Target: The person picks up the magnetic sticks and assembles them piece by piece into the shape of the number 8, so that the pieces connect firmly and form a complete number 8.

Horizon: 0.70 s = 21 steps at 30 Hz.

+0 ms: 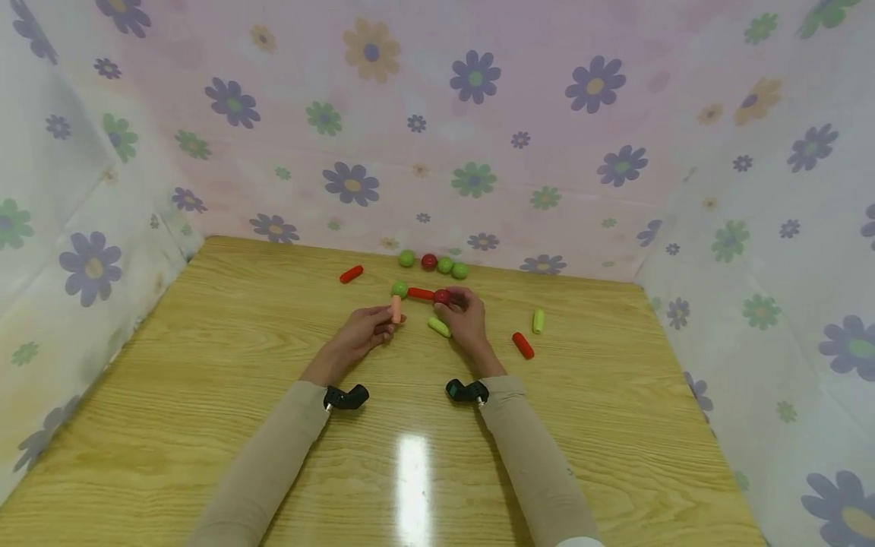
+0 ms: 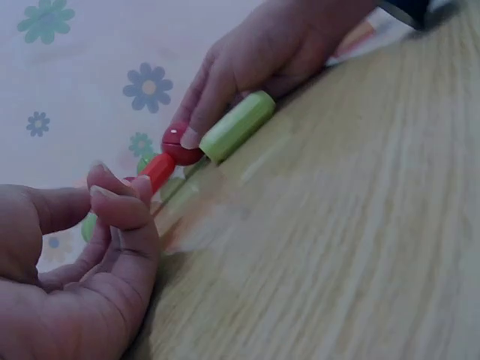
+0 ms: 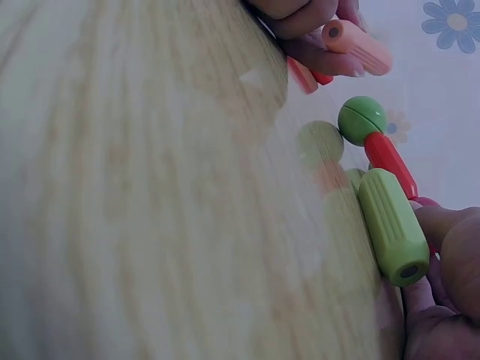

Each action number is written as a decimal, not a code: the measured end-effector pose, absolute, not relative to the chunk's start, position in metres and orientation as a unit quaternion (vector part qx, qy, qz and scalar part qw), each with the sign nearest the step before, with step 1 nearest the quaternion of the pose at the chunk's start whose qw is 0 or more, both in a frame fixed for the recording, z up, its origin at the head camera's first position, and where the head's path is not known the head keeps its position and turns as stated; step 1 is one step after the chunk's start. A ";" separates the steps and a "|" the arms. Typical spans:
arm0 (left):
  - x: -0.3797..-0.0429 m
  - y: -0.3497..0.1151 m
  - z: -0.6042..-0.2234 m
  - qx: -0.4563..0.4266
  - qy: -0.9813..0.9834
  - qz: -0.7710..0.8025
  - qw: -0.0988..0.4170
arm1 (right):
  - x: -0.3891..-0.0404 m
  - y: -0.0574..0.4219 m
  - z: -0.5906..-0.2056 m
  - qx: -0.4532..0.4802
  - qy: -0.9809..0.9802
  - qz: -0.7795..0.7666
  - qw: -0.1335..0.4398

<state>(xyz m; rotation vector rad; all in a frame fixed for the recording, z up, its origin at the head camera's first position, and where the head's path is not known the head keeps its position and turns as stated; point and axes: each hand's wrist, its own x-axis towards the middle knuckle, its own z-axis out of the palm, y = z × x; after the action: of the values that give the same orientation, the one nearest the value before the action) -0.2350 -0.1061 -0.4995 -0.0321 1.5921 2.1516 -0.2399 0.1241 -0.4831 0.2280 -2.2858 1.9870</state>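
My left hand [image 1: 362, 330] pinches a salmon-pink ribbed rod [image 1: 396, 309] between thumb and fingers, just in front of a green ball [image 1: 399, 289]. In the right wrist view the pink rod [image 3: 356, 46] is tilted and raised, a dark round spot on its end. The green ball, a red rod [image 1: 420, 293] and a dark red ball [image 1: 441, 297] form one line, end to end. At its right end my right hand [image 1: 469, 319] pinches the red ball. A light green rod [image 3: 394, 229] lies on the table beside the right fingers.
Behind the hands, green balls [image 1: 406, 258] and a dark red ball [image 1: 428, 262] stand in a row near the flowered cloth [image 1: 294, 152]. One red rod [image 1: 352, 274] lies at the back left. Another red rod [image 1: 522, 346] and a yellow-green rod [image 1: 538, 321] lie to the right.
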 end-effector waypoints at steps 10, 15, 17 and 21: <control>-0.242 -0.108 -0.495 -0.040 0.558 0.789 0.255 | -0.256 0.126 -0.506 0.065 -0.751 0.655 0.052; -0.241 -0.107 -0.494 -0.048 0.550 0.794 0.254 | -0.261 0.127 -0.516 0.065 -0.751 0.654 0.065; -0.240 -0.106 -0.494 -0.052 0.547 0.796 0.254 | -0.261 0.127 -0.515 0.061 -0.748 0.658 0.068; -0.240 -0.104 -0.492 -0.061 0.540 0.801 0.252 | -0.260 0.127 -0.515 0.055 -0.747 0.659 0.070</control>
<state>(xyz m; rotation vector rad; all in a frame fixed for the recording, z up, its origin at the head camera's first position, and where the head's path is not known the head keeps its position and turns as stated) -0.2399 -0.1040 -0.4922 -0.1662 1.4685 2.1776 -0.2601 0.1267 -0.5147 0.1658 -2.2472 1.9829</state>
